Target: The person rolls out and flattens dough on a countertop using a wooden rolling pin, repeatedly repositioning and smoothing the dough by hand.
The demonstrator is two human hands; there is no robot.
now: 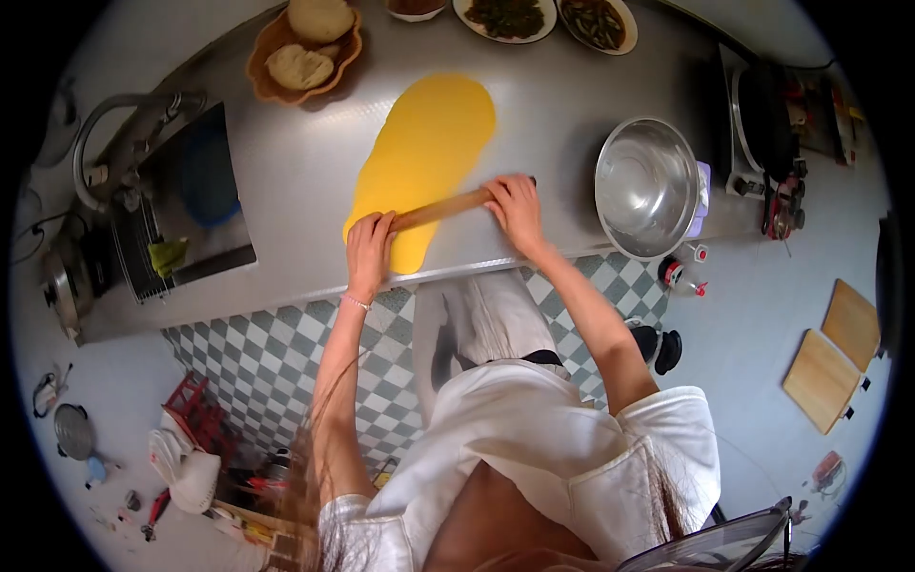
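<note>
A long sheet of yellow dough (pixel 429 129) lies flat on the steel counter (pixel 305 172), its near end by the front edge. Across its lower part rests a wooden rolling pin (pixel 443 209), slightly slanted. My left hand (pixel 370 250) is closed on the pin's left end, over the dough's left edge. On the pin's right end, beyond the dough, my right hand (pixel 516 212) is closed, with the dark tip of the pin showing past it.
A steel bowl (pixel 646 186) stands on the right, near a stove (pixel 748 124). At the left is a sink (pixel 195 181) with a faucet. A basket (pixel 259 69) of pale buns and plates of food (pixel 505 17) line the back.
</note>
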